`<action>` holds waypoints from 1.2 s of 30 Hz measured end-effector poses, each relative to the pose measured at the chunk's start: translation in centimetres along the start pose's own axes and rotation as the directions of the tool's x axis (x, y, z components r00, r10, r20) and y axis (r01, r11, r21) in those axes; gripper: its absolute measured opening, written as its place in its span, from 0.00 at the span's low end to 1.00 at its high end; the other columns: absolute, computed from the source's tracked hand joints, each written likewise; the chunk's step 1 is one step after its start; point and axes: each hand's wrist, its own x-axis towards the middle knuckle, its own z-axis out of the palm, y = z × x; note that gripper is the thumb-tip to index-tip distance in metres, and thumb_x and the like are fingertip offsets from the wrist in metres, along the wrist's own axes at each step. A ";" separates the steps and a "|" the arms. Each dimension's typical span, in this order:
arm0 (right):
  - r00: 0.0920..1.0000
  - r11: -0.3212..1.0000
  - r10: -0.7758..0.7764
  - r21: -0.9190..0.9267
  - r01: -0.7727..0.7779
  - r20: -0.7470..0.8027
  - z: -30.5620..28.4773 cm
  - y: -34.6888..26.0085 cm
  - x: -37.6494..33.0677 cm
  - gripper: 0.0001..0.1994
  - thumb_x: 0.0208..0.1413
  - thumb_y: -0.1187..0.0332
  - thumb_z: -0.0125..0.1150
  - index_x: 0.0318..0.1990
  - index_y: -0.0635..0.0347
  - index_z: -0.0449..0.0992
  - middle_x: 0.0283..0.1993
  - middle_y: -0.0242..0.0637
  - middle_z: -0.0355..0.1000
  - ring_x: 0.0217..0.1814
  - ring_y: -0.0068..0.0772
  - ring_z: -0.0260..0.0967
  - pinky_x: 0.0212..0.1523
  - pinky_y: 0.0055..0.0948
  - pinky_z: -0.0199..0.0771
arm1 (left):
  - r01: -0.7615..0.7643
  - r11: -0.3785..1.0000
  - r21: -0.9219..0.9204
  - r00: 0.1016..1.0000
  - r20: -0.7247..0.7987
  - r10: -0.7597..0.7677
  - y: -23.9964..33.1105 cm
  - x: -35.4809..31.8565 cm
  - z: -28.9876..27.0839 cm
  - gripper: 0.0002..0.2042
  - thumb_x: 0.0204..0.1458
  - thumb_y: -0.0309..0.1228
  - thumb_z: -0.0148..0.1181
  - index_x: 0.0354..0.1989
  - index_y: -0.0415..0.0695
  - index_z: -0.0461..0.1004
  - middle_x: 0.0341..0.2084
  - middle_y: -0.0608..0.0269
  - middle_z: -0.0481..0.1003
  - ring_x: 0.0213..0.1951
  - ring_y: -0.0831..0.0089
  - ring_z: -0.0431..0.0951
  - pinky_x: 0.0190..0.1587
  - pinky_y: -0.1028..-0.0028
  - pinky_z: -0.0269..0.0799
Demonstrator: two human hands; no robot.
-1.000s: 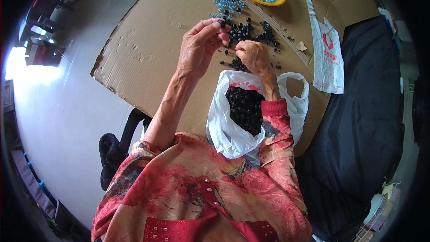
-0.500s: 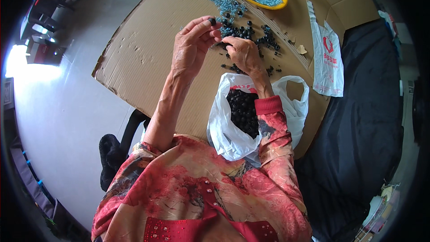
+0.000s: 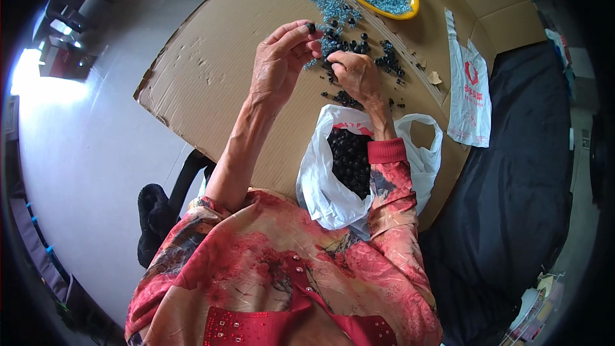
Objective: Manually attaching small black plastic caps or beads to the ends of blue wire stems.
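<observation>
My left hand (image 3: 277,61) is raised over the cardboard, its thumb and forefinger pinching a small round black piece (image 3: 311,27). Just to its right, my right hand (image 3: 356,75) is closed, thumb and forefinger together; whatever is in that pinch is too small or hidden to make out. Small black pieces (image 3: 388,61) lie scattered beyond and beside the right hand. Past them spreads a loose heap of tiny blue pieces (image 3: 333,5). Beneath my right wrist stands an open white plastic bag (image 3: 315,173) with many round black pieces (image 3: 351,160) inside.
A yellow bowl (image 3: 415,8) of blue pieces sits at the far edge of the work area. The cardboard sheet (image 3: 211,83) lies under everything. On the right are a flattened white bag (image 3: 471,99) and dark cloth (image 3: 512,173). A torn scrap (image 3: 434,78) lies nearby.
The view has shifted slightly, so the far items sit a little further right. My right fingertips have drawn slightly away from the left hand, which keeps its black piece.
</observation>
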 end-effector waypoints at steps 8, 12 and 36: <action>0.996 0.999 -0.037 -0.027 0.040 0.085 1.2 0.5 0.4 0.08 0.44 0.75 0.49 0.29 0.60 0.75 0.28 0.47 0.72 0.30 0.46 0.72 0.32 0.37 0.73 | -0.008 1.000 0.003 1.000 -0.014 0.008 0.2 0.0 -0.1 0.10 0.52 0.29 0.53 0.39 0.37 0.70 0.32 0.55 0.74 0.31 0.73 0.74 0.38 0.72 0.73; 0.998 1.000 0.007 0.005 -0.007 0.058 0.2 0.0 0.0 0.07 0.43 0.75 0.50 0.29 0.60 0.75 0.27 0.47 0.72 0.30 0.46 0.72 0.32 0.37 0.73 | -0.011 1.000 -0.012 1.000 -0.013 0.011 0.1 0.1 -0.4 0.10 0.51 0.29 0.54 0.39 0.37 0.70 0.31 0.55 0.74 0.30 0.73 0.75 0.38 0.71 0.73; 0.996 0.984 0.004 -0.179 0.013 0.094 1.0 -1.0 -0.5 0.05 0.43 0.73 0.54 0.21 0.63 0.67 0.20 0.45 0.68 0.25 0.46 0.70 0.24 0.39 0.69 | 0.155 0.957 -0.247 0.988 0.060 -0.144 -0.8 -0.4 0.9 0.09 0.52 0.26 0.53 0.40 0.35 0.68 0.30 0.55 0.74 0.29 0.73 0.74 0.35 0.75 0.73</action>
